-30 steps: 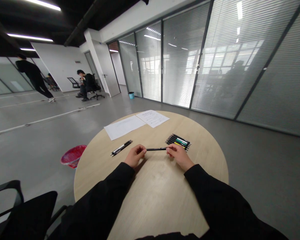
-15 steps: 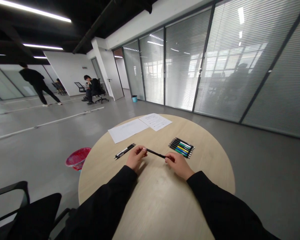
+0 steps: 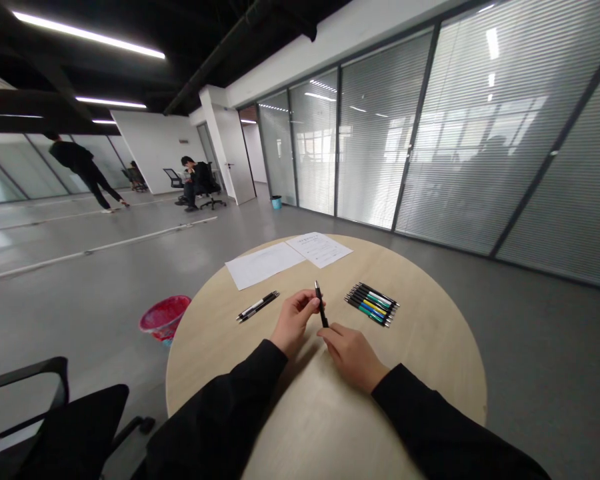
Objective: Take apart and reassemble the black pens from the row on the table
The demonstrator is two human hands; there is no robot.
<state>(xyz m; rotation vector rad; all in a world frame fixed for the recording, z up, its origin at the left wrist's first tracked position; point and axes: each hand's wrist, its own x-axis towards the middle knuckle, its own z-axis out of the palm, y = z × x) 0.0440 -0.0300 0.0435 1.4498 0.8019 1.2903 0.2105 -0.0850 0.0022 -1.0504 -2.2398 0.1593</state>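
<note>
A black pen [image 3: 322, 308] stands nearly upright above the table, its silver tip pointing up and away. My left hand [image 3: 296, 316] pinches its upper part between thumb and fingers. Lower down, my right hand [image 3: 353, 353] grips the pen's bottom end, which its fingers partly hide. To the right lies a neat row of several pens [image 3: 372, 304] with black, white, green, yellow and blue barrels. Left of my hands, a small group of pens [image 3: 258, 307] in black and white rests on the round wooden table [image 3: 405, 400].
Two sheets of paper [image 3: 265, 263] lie at the table's far side. A red-lined basket [image 3: 165, 317] stands on the floor at left, near a black chair [image 3: 75, 427]. One person [image 3: 83, 163] stands far off; another person [image 3: 197, 180] sits on an office chair.
The pen has turned from lying sideways between my hands to nearly upright. My hands have come closer together, the right one now below the left. The view has shifted slightly.
</note>
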